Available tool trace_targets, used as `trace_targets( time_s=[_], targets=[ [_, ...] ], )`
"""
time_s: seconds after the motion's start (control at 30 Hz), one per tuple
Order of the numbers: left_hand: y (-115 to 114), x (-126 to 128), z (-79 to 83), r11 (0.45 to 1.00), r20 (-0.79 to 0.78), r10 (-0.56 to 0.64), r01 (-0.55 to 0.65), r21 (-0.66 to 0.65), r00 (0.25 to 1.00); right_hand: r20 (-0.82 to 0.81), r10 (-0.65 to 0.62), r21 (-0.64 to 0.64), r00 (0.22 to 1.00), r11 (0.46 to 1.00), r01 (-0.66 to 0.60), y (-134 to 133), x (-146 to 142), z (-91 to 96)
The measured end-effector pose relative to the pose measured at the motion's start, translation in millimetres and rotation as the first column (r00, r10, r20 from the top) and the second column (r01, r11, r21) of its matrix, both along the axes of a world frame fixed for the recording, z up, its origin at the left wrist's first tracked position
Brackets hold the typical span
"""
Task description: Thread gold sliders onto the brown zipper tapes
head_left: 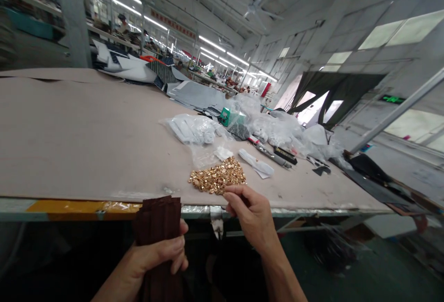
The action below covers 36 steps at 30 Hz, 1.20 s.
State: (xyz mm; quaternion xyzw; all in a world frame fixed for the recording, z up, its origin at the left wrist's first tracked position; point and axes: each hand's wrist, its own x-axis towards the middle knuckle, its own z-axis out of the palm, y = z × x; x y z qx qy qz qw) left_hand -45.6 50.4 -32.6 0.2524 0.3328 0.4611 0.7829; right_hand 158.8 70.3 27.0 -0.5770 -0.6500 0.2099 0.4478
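A bundle of dark brown fabric strips stands upright in front of the table edge, and my left hand is wrapped round it with the thumb across the front. My right hand is at the near right edge of a heap of small shiny gold metal pieces. Its thumb and forefinger are pinched together there; whatever lies between the fingertips is too small to make out. Just below the table edge, between my hands, hangs a metal clamp-like piece.
Behind the gold heap lie clear plastic bags, a green box and a folded white strip. A grey pen-shaped tool and a black block lie to the right. Grey cut fabric is piled farther back.
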Motion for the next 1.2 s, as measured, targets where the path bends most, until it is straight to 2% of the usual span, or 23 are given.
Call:
trace_targets(
  time_s=[0.07,0.13,0.2,0.27,0.37,0.43,0.53,0.63,0.73,0.87,0.97,1.03,1.13,1.2],
  targets=[
    [-2,7,-3.9,1.0,-0.004,-0.023,0.023,-0.003,1.0,-0.269,-0.001,-0.093,0.963,0.995,-0.025,-14,5,-6.7],
    [-4,15,-9.3,0.998,0.003,-0.066,0.066,-0.01,0.998,-0.5,-0.021,-0.186,0.866,0.979,-0.084,-25,10,-14.4],
    [-7,22,-15.0,0.993,0.017,-0.112,0.112,-0.023,0.994,-0.609,-0.021,-0.228,0.793,0.962,-0.15,-33,15,-22.2],
    [-11,29,-19.3,0.99,0.03,-0.132,0.133,-0.038,0.991,-0.66,0.032,-0.193,0.751,0.958,-0.21,-39,19,-28.8],
    [-18,36,-21.0,0.99,0.025,-0.128,0.129,-0.064,0.991,-0.646,0.148,-0.099,0.749,0.956,-0.275,-46,20,-34.6],
    [-22,40,-19.1,0.99,-0.004,-0.117,0.116,-0.08,0.993,-0.585,0.201,-0.051,0.786,0.958,-0.283,-49,18,-35.9],
    [-25,43,-13.8,0.99,-0.072,-0.101,0.093,-0.101,0.992,-0.418,0.268,0.092,0.868,0.963,-0.252,-52,12,-36.4],
    [-25,44,-8.1,0.99,-0.111,-0.098,0.085,-0.115,0.989,-0.236,0.296,0.219,0.926,0.944,-0.246,-52,7,-36.7],
    [-26,43,-4.3,0.989,-0.089,-0.105,0.095,-0.114,0.991,-0.099,0.268,0.237,0.958,0.942,-0.239,-51,5,-36.7],
    [-28,40,-6.0,0.991,-0.095,-0.107,0.098,-0.096,0.99,0.01,0.229,0.198,0.973,0.954,-0.226,-50,2,-35.2],
    [-29,38,-11.3,0.991,-0.068,-0.087,0.079,-0.108,0.994,-0.019,0.199,0.159,0.98,0.968,-0.194,-48,-1,-34.3],
    [-28,38,-14.8,0.991,-0.038,-0.092,0.088,-0.101,0.995,-0.151,0.17,0.074,0.974,0.984,-0.161,-44,-4,-34.7],
    [-28,38,-18.2,0.988,-0.028,-0.145,0.143,-0.062,0.989,-0.405,0.091,-0.108,0.91,0.983,-0.147,-37,-7,-35.8],
    [-28,39,-19.2,0.986,-0.046,-0.167,0.166,-0.034,0.985,-0.449,0.065,-0.138,0.891,0.981,-0.14,-36,-7,-34.5]
  ],
)
